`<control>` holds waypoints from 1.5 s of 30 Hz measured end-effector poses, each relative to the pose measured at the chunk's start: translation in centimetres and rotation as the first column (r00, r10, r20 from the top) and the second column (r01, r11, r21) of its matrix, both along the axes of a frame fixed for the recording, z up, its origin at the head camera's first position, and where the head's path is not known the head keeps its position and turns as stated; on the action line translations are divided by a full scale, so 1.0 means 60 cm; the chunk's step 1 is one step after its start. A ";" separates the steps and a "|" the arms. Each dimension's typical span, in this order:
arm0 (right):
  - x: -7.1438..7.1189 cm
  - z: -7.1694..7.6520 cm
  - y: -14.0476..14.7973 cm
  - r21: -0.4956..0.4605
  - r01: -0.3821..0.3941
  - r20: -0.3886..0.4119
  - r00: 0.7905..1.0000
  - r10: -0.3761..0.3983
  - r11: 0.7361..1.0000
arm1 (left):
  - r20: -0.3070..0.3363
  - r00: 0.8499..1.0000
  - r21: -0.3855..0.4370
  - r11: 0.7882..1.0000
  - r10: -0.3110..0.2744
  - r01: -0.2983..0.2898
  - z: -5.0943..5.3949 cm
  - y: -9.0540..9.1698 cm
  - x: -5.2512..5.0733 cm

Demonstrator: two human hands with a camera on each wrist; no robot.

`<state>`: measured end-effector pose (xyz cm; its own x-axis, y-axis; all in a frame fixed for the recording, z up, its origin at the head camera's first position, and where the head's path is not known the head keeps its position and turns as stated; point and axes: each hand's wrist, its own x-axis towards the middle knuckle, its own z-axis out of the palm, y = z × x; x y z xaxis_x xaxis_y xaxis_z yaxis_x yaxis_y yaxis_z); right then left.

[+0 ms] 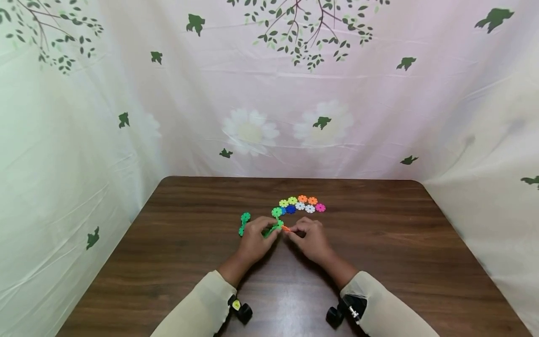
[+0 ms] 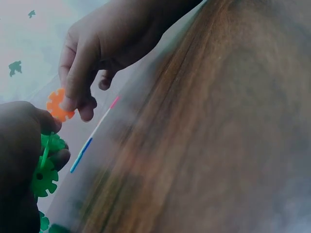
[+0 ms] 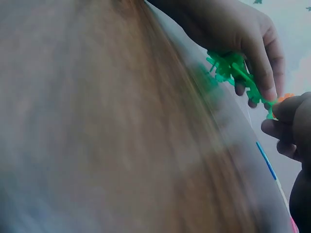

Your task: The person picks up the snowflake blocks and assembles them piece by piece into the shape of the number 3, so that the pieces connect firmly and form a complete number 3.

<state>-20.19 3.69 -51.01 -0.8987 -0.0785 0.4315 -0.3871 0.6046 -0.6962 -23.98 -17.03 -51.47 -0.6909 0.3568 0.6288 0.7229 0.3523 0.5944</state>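
The left hand (image 1: 255, 239) pinches a joined cluster of green notched discs (image 2: 44, 177), partly hidden by its fingers. Between the thumb and fingers of the right hand (image 1: 312, 241) is an orange notched disc (image 2: 60, 105), its edge close against the green cluster in both wrist views; whether the two interlock I cannot tell. In the right wrist view the green pieces (image 3: 235, 73) hang at several angles under the left hand (image 3: 243, 36).
Beyond the hands lie rows of discs: yellow-green (image 1: 284, 203), orange (image 1: 312, 201), blue (image 1: 290, 209), white (image 1: 309, 208) and pink (image 1: 320, 207). More green discs (image 1: 245, 217) lie left of the left hand. A patterned cloth (image 1: 269, 93) hangs behind the brown table (image 1: 168, 262).
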 end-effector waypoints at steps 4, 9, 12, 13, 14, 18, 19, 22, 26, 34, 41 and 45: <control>0.004 0.001 -0.009 0.018 0.005 -0.036 0.999 -0.004 1.000 | 0.021 1.000 0.000 1.000 0.013 -0.013 0.004 0.000 0.004; 0.005 -0.001 -0.013 0.016 0.004 -0.068 0.998 -0.003 1.000 | 0.046 0.999 -0.014 1.000 0.013 -0.012 0.007 0.001 0.009; 0.005 -0.001 -0.014 0.026 0.001 -0.075 0.997 0.001 1.000 | 0.052 0.998 -0.030 0.999 0.024 -0.022 0.009 0.002 0.011; 0.005 -0.002 -0.014 0.030 0.000 -0.073 0.997 0.002 1.000 | 0.059 0.998 -0.037 0.999 0.026 -0.024 0.010 0.002 0.012; 0.006 -0.002 -0.015 0.034 0.001 -0.069 0.998 0.002 0.999 | 0.065 0.998 -0.040 0.999 0.026 -0.023 0.010 0.002 0.013; 0.007 -0.003 -0.017 0.028 -0.008 -0.046 0.999 0.009 1.000 | 0.062 0.998 -0.058 0.998 0.021 -0.017 0.011 0.000 0.017; 0.007 -0.003 -0.017 0.025 -0.009 -0.042 0.999 0.010 1.000 | 0.058 0.998 -0.058 0.998 0.022 -0.018 0.011 0.001 0.017; 0.005 -0.003 -0.017 0.025 -0.013 -0.044 0.999 0.014 1.000 | 0.043 0.999 -0.070 0.997 0.024 -0.021 0.010 0.001 0.018; 0.003 -0.003 -0.015 0.046 -0.022 -0.040 0.999 0.023 0.999 | 0.044 0.999 -0.107 0.994 0.028 -0.023 0.005 0.002 0.018; -0.009 -0.012 -0.004 0.009 0.010 0.041 0.999 -0.011 1.000 | -0.032 0.997 -0.127 0.989 0.076 -0.080 -0.006 0.002 0.014; -0.031 -0.009 0.012 -0.016 0.108 -0.020 0.994 -0.109 0.994 | -0.035 0.996 -0.129 0.987 0.087 -0.091 0.003 0.006 0.008; -0.041 -0.011 0.021 -0.027 0.148 -0.022 0.989 -0.148 0.989 | 0.000 0.996 -0.134 0.987 0.092 -0.091 0.004 0.006 0.010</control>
